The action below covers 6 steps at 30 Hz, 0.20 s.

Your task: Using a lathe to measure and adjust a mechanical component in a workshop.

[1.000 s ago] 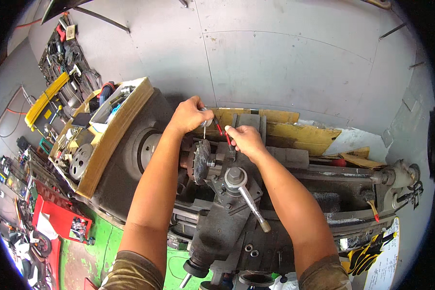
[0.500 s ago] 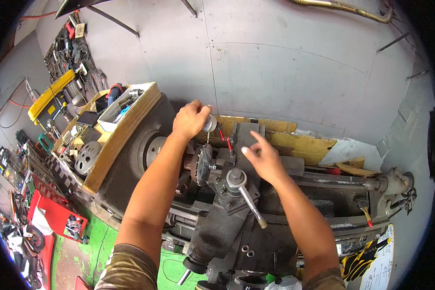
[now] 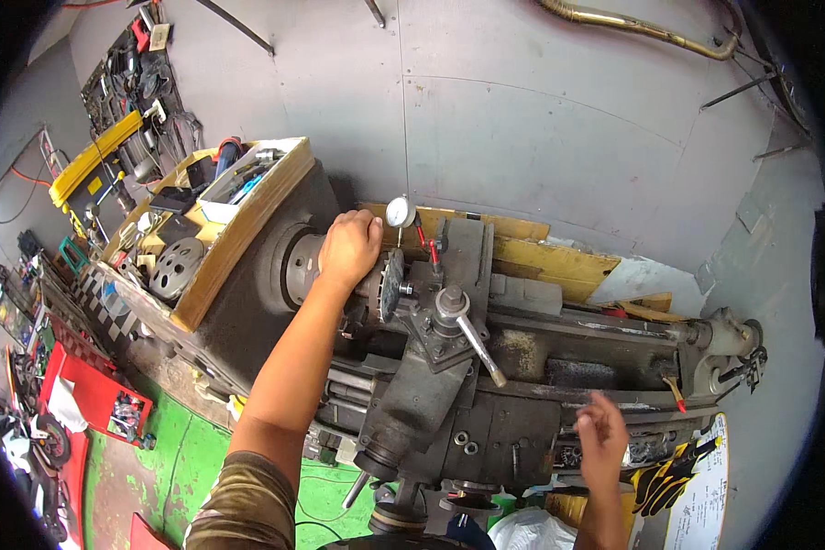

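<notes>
My left hand (image 3: 351,247) lies curled over the top of the lathe chuck (image 3: 305,266), its fingers bent down on the far side with the tips hidden. Just right of it, a dark toothed disc (image 3: 391,286) stands upright, held at the chuck. A round dial indicator (image 3: 400,212) on a red jointed arm (image 3: 429,246) sits above the disc, its stem pointing down toward the rim. My right hand (image 3: 601,438) hovers at the lower right near the lathe bed, fingers loosely bent and apart, holding nothing. Between the hands is the tool post (image 3: 451,312) with its slanting handle (image 3: 482,353).
A wooden tray (image 3: 247,243) of tools and parts sits on the headstock at left. A red-handled brush (image 3: 675,394) lies at the bed's right end. Black-and-yellow gloves (image 3: 662,488) lie at lower right. Cardboard (image 3: 550,266) lines the back, before the grey wall (image 3: 541,137).
My left hand has gone from beside the dial indicator down onto the chuck. My right hand has drawn back from near the red arm to the lower right.
</notes>
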Tool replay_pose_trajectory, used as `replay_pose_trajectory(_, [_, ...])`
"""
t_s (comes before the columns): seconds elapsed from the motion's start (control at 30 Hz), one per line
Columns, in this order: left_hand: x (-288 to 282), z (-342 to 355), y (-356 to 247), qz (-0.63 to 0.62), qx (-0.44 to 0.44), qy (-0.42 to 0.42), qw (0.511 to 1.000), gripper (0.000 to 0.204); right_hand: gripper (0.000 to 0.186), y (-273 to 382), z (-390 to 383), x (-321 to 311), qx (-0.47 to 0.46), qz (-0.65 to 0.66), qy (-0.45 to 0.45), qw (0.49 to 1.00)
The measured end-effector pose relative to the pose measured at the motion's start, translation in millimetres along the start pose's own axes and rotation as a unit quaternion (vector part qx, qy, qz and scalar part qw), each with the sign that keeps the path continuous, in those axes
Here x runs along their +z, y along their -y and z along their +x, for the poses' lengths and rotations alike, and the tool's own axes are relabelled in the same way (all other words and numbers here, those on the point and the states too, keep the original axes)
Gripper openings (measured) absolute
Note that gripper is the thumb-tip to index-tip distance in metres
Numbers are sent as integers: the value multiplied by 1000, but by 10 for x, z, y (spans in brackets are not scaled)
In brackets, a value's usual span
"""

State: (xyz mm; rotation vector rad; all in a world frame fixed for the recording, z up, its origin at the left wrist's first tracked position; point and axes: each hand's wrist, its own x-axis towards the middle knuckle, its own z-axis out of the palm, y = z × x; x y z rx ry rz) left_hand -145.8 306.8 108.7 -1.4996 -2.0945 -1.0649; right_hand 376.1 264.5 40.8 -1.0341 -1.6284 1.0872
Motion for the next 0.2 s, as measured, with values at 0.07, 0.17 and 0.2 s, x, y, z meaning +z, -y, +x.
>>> replay_pose_trajectory(0.07, [-53,-119,-42,-1,2,-17,1000,27,45,-85,-293,-87,21,-14,-7,1000])
replay_pose_trajectory(0.17, [-132,-304,-73,-12,22,-81,996,21,47,-224,-626,-161,41,-17,-20,999])
replay_pose_trajectory(0.2, [-160,-379,-77,-16,23,-89,996,20,48,-283,-700,-163,44,-10,-30,999])
